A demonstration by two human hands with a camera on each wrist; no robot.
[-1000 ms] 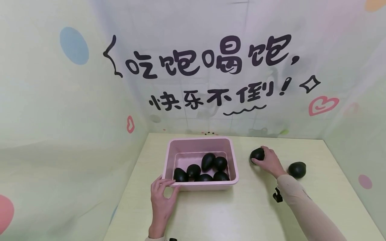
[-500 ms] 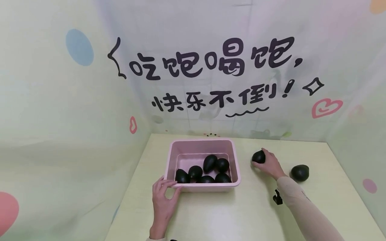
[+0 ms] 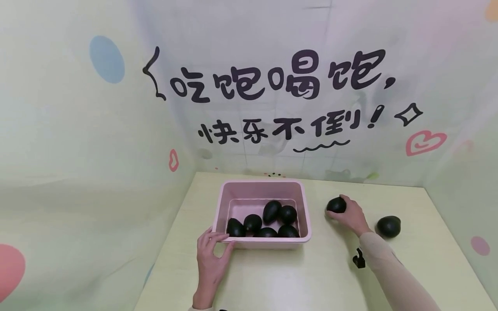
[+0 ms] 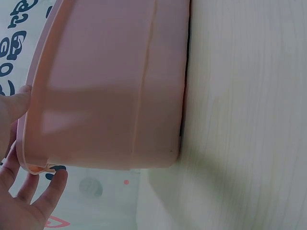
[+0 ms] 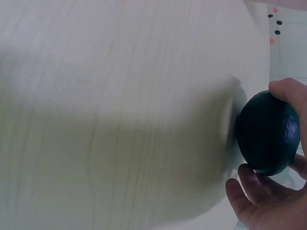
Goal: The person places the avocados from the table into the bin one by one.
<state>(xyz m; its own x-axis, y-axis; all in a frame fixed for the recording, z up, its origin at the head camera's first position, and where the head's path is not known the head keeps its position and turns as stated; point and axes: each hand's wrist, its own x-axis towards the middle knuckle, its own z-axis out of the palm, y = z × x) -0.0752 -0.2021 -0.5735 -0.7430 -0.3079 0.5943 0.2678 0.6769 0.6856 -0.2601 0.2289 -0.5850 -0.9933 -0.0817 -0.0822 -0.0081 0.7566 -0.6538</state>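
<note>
A pink plastic bin [image 3: 303,207] stands on the table with several dark avocados [image 3: 253,222] in it. My left hand [image 3: 212,259] grips the bin's front left corner, with the thumb and fingers at the rim in the left wrist view. To the right of the bin, my right hand [image 3: 352,216] holds a dark avocado [image 5: 268,132] between the thumb and fingers. The avocado is close over the table. Behind the right wrist, a second loose avocado [image 3: 389,226] lies on the table.
The pale wooden table [image 3: 264,280] ends against a printed cloth backdrop [image 3: 272,160] at the rear, with cloth also on both sides. A black strap piece [image 3: 359,258] hangs by the right sleeve [image 3: 393,268].
The head view has shifted slightly, so everything sits a little farther right in it. Both hands keep their holds, and the avocados stay where they were.
</note>
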